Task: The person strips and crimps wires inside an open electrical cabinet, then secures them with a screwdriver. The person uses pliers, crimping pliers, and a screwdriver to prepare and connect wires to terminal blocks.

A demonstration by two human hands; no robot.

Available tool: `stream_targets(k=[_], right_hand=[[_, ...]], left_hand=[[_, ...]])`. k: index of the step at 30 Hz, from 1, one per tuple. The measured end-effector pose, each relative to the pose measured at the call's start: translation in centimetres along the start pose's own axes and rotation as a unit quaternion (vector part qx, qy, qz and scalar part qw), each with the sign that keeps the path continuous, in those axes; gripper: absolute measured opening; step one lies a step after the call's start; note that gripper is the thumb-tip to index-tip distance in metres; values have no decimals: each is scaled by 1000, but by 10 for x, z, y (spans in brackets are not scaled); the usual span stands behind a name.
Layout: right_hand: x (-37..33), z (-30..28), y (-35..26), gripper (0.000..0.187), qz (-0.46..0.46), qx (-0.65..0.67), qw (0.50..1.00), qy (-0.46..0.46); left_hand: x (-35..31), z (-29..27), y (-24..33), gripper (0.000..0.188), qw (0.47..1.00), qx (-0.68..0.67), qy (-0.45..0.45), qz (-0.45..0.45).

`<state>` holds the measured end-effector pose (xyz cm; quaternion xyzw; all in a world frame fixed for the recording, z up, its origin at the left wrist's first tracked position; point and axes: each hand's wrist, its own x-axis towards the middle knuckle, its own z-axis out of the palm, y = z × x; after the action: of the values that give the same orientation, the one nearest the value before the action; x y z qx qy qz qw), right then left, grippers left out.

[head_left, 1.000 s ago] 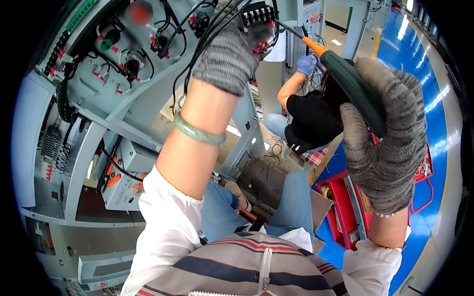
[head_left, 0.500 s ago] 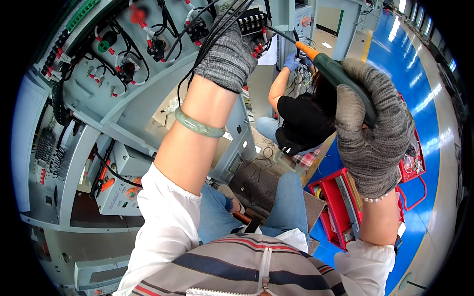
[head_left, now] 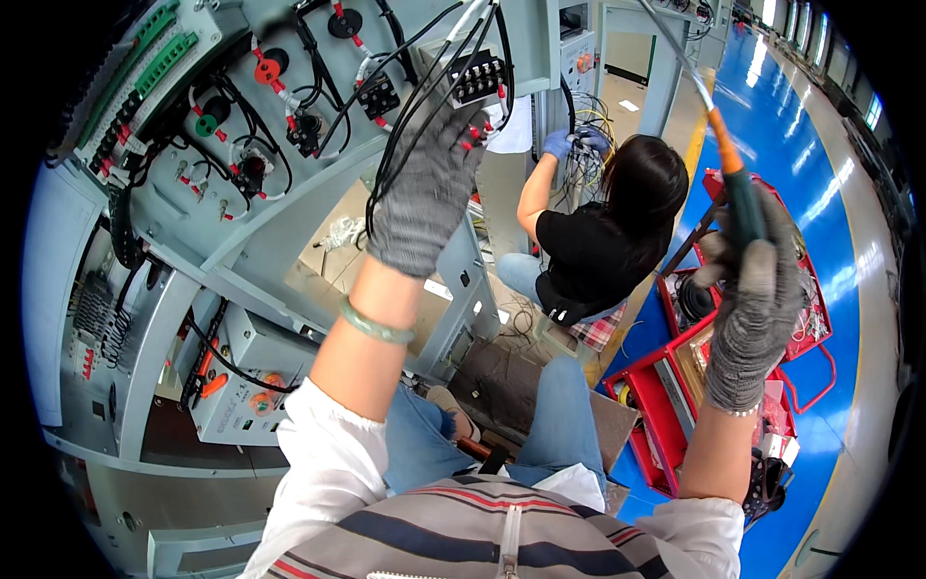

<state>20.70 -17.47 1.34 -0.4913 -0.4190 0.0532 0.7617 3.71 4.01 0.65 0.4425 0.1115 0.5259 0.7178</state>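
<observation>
My right hand (head_left: pixel 757 299), in a grey knit glove, grips a screwdriver (head_left: pixel 741 198) with a dark green and orange handle. The screwdriver's long shaft points up and away, smeared by motion. My left hand (head_left: pixel 424 188), gloved alike, is below a black terminal block (head_left: pixel 479 77) on the grey panel. Black wires (head_left: pixel 395 145) run down across its back. Red-sleeved wire ends (head_left: pixel 475 135) lie right at its fingertips. Those fingers are blurred and partly covered by wires, so whether they pinch anything cannot be made out.
On the panel, more terminals (head_left: pixel 376 96) and a red round fitting (head_left: pixel 268 69) carry wires. A co-worker (head_left: pixel 603 227) in black sits ahead, handling a wire bundle (head_left: pixel 584 164). An open red toolbox (head_left: pixel 666 415) stands at right on the blue floor (head_left: pixel 839 318).
My right hand has drawn the screwdriver away from the terminal block, turning its shaft upward. My left hand has moved down from the block, leaving it more exposed.
</observation>
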Motion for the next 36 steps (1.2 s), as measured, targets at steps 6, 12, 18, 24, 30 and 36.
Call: stream_targets(k=[6, 12, 18, 24, 30, 36], right_hand=[[-15, 1, 16, 41, 136, 29, 986, -93], [-11, 5, 22, 27, -189, -228, 950, -100], [-8, 23, 13, 26, -179, -227, 950, -121], [-2, 34, 19, 26, -198, -216, 950, -105], [-4, 37, 12, 27, -152, -205, 962, -97], [-3, 42, 3, 27, -115, -183, 974, -73]], left_hand=[[-20, -15, -42, 37, 930, 315, 18, 190], [-13, 9, -43, 19, 927, 288, 112, 210], [-12, 8, -36, 18, 921, 316, 110, 199], [-13, 6, -29, 21, 918, 311, 88, 229], [-9, 6, -14, 41, 993, 62, 46, 90], [27, -2, 2, 31, 988, 140, -36, 46]])
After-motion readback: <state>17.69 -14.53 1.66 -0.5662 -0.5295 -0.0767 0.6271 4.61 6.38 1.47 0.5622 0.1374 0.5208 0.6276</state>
